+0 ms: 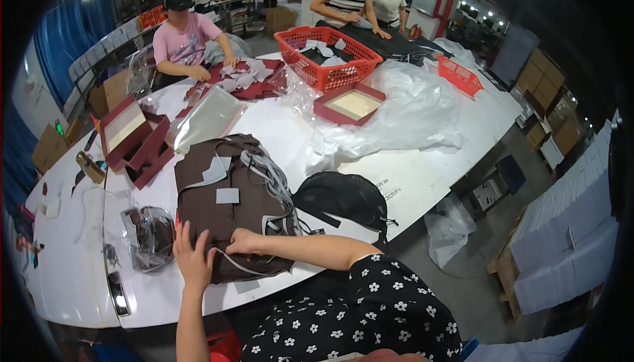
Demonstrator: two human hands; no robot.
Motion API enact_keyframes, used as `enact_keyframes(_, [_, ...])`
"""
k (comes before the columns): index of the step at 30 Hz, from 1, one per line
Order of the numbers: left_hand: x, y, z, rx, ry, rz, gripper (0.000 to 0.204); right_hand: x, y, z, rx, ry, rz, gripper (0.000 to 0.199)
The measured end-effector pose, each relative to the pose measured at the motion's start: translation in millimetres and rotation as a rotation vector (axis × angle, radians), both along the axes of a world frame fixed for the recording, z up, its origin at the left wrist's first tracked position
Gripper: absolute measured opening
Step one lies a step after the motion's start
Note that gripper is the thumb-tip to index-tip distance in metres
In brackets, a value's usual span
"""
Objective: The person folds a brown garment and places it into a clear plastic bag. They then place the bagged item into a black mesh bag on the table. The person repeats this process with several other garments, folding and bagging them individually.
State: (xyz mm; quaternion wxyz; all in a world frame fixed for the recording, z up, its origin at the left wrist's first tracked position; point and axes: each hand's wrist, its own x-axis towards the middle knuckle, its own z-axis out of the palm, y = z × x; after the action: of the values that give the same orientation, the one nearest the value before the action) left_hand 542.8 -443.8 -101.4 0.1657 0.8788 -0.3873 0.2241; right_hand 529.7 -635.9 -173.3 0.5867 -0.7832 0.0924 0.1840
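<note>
A pile of dark brown fabric pieces (198, 210) lies in front of me, with light grey ribbons (271, 180) bunched along its right side. A small grey patch (227, 196) and a folded grey piece (215, 172) rest on top. My left hand (191, 256) is at the pile's near left edge, fingers spread. My right hand (243, 242) is closed, knuckles up, over the near part of the fabric; what its fingers grip is hidden. A loose grey ribbon (239, 267) curves across the cloth just below both hands.
Left of the pile lie a clear-wrapped dark bundle (150, 236), a phone (117, 294) and maroon boxes (135, 141). To its right is a black mesh pouch (350, 197). Farther back are clear plastic sheeting (409, 111) and a red basket (327, 58). Co-workers handle fabric across the table.
</note>
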Motion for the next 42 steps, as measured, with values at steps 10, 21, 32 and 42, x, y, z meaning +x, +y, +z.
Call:
enact_keyframes(10, [42.9, -14.3, -30.6, 0.281, 0.267, -0.158, 0.044, -12.1, 14.9, 8.8, -0.480, -0.398, 0.088, 0.048])
enact_keyframes(21, [52.2, -5.7, -40.2, 0.282, 0.187, -0.113, 0.043, -26.3, 24.6, -4.5, -0.447, -1.245, 0.142, 0.024])
enact_keyframes(32, [49.4, 1.9, -55.3, 0.201, 0.152, -0.081, 0.049, 35.4, 18.7, 41.2, -0.649, -0.241, 0.665, 0.056])
enact_keyframes(42, [48.3, 4.2, -58.4, 0.170, 0.176, -0.077, 0.042, -12.9, 21.5, 19.9, -0.745, -1.119, 0.494, 0.035])
